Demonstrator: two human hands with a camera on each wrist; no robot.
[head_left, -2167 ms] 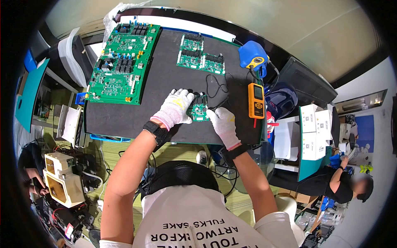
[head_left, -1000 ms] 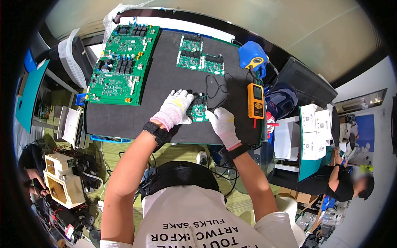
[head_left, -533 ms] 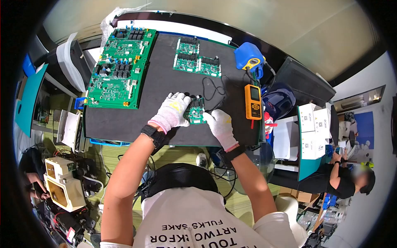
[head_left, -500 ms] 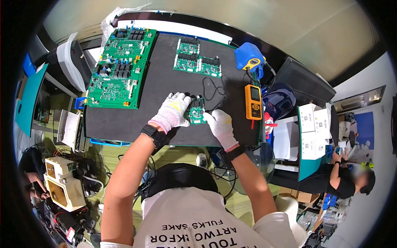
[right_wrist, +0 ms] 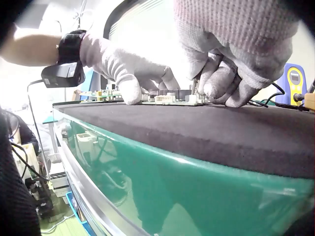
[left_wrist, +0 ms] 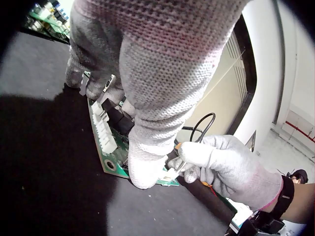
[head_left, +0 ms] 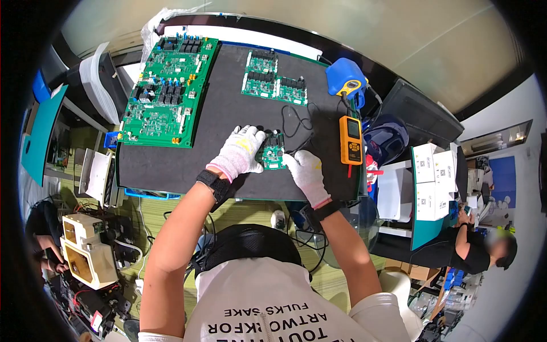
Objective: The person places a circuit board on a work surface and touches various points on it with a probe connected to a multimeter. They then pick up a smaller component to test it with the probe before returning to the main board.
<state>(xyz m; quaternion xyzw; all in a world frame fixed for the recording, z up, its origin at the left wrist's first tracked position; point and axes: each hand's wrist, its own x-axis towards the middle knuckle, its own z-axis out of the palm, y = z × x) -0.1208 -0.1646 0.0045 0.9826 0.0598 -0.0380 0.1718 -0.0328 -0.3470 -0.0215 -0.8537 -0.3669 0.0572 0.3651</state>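
A small green circuit board (head_left: 274, 159) with black and white connectors lies flat on the black mat. My gloved left hand (head_left: 241, 151) holds it by the edges. In the left wrist view, the thumb presses at a near corner of the board while the fingers curl at its far end. From the other side, my gloved right hand (head_left: 307, 172) pinches a thin metal tool (left_wrist: 181, 167), its tip at the white connector on the board's corner. The tool's upper part is hidden within the fingers. Beside that hand, a black cord (head_left: 284, 122) loops across the mat.
Large green circuit boards (head_left: 154, 119) fill the mat's left side; several small ones (head_left: 262, 85) lie at the back. An orange handheld meter (head_left: 351, 141) and a blue device (head_left: 345, 75) stand right. Another person (head_left: 476, 251) is at a bench on the far right.
The head view has shifted slightly. Both hands keep their places at the small circuit board. The person at far right has moved their hands.
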